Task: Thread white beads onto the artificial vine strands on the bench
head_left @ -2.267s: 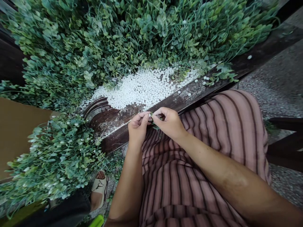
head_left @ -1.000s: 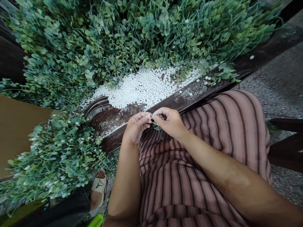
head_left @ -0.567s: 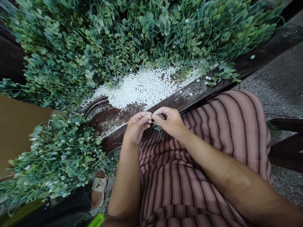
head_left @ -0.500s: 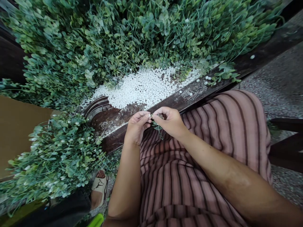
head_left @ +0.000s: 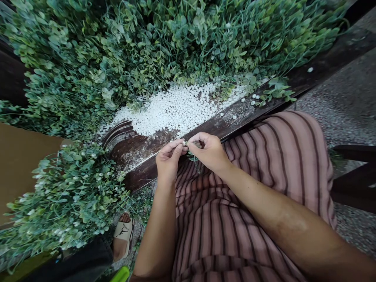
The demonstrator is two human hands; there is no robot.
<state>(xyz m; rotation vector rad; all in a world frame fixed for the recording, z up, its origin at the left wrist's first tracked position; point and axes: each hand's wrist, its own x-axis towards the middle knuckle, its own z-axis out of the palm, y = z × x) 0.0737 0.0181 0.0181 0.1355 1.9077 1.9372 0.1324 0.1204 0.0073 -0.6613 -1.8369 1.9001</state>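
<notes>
Just above my lap, my two hands meet fingertip to fingertip. My left hand (head_left: 169,158) pinches a small white bead (head_left: 184,143) between thumb and fingers. With thumb and forefinger closed, my right hand (head_left: 209,152) grips a green artificial leaf sprig (head_left: 194,158), whose leaves and stem hang below the fingers. Where the sprig meets the bead is mostly covered by my fingertips. Beyond my hands, a heap of white beads (head_left: 173,109) lies on a dark wooden surface (head_left: 141,147).
Dense artificial greenery (head_left: 164,43) covers the far side. At the left, a bunch of sprigs with white beads (head_left: 73,192) hangs near a brown cardboard box (head_left: 26,160). Another person's sandalled foot (head_left: 122,235) is at the lower left. A raised wooden edge (head_left: 249,113) borders my side.
Both hands stay together at nearly the same spot. My left fingers have shifted slightly around the bead, and the whole view has moved a little.
</notes>
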